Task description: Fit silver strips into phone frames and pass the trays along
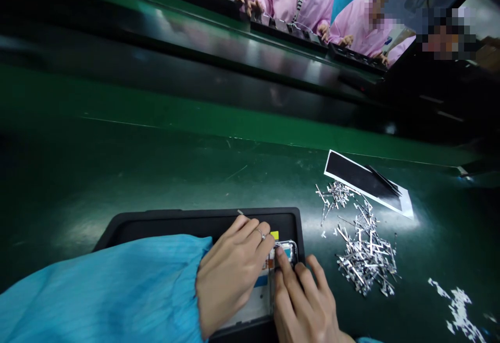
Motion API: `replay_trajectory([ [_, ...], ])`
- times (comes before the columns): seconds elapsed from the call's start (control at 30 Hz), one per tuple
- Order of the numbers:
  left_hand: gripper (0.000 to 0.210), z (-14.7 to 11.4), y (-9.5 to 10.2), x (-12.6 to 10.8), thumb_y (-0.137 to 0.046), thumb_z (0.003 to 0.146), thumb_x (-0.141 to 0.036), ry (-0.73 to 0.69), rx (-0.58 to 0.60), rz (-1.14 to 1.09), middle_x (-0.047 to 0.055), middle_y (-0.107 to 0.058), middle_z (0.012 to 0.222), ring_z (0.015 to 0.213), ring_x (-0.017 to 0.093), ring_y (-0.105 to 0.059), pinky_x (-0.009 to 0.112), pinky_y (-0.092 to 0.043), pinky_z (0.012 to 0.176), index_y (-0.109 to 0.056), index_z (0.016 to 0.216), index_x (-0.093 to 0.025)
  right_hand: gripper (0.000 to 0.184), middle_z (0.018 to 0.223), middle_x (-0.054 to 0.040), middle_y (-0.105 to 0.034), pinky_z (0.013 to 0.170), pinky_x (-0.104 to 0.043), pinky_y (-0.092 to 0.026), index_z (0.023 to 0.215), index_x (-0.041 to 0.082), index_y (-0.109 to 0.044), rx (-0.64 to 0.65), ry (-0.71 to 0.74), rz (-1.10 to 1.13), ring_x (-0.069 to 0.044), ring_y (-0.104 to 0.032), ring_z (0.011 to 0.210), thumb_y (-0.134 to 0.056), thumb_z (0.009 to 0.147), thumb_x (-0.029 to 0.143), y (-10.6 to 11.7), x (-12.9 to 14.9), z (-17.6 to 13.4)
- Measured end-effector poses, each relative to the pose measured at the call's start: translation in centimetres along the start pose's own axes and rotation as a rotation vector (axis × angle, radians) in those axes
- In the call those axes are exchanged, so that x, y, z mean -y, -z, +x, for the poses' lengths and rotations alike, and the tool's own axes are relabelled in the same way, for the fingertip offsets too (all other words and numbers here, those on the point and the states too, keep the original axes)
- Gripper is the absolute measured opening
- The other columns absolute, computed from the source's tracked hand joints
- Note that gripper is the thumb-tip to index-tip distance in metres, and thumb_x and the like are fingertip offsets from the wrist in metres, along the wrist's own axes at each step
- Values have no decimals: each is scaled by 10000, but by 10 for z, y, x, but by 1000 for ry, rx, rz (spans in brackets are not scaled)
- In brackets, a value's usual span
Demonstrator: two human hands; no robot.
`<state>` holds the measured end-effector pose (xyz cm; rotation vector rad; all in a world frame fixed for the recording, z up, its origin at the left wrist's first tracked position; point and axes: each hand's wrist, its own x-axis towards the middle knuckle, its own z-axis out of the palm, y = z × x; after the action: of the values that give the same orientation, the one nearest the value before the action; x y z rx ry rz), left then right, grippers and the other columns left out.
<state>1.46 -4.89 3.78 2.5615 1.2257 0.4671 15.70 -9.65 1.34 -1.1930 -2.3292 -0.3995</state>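
Observation:
A phone frame (250,309) with a silvery rim and blue and orange patches lies in a black tray (203,220). My left hand (236,267), with a ring on one finger, is closed over its upper left part, fingertips curled down and hidden. A small pale tip (240,212) shows just beyond those fingers; what it belongs to is hidden. My right hand (304,299) is bent around the frame's right side, its index fingertip pressing near the top corner. A yellow tab (274,235) shows at the frame's upper edge, between the hands.
Right of the tray, a pile of thin metal strips (365,252) lies on the green table (156,176). Behind it is a white-edged black sheet (359,179). Small white pieces (461,309) are scattered at lower right. Across a dark raised ledge (234,64), people in pink coats work.

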Motion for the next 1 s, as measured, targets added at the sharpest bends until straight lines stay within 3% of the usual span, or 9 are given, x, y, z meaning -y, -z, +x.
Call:
replay_trajectory([
  [0.4, 259, 0, 0, 0, -303, 742, 12, -8, -14, 7, 65, -537, 800, 753, 206, -484, 385, -392, 772, -516, 798, -126, 352, 931, -102, -639, 765, -357, -385, 753, 105, -597, -12, -37, 48, -177, -545, 736, -258, 823, 39, -2, -2, 0],
  [0.6, 283, 0, 2, -1, -292, 716, 26, 0, -25, -5, 72, -549, 819, 775, 212, -497, 377, -389, 786, -516, 803, -123, 338, 830, -111, -658, 706, -333, -410, 684, 92, -589, -141, -8, 64, -170, -548, 673, -282, 818, 48, -5, -3, 1],
  [1.0, 323, -2, -4, 1, -273, 737, 35, 21, -17, -14, 64, -545, 857, 804, 192, -505, 397, -373, 863, -521, 854, -135, 343, 797, -107, -661, 692, -330, -418, 656, 101, -579, -145, 3, 40, -168, -556, 647, -287, 831, 51, -5, -3, 3],
])
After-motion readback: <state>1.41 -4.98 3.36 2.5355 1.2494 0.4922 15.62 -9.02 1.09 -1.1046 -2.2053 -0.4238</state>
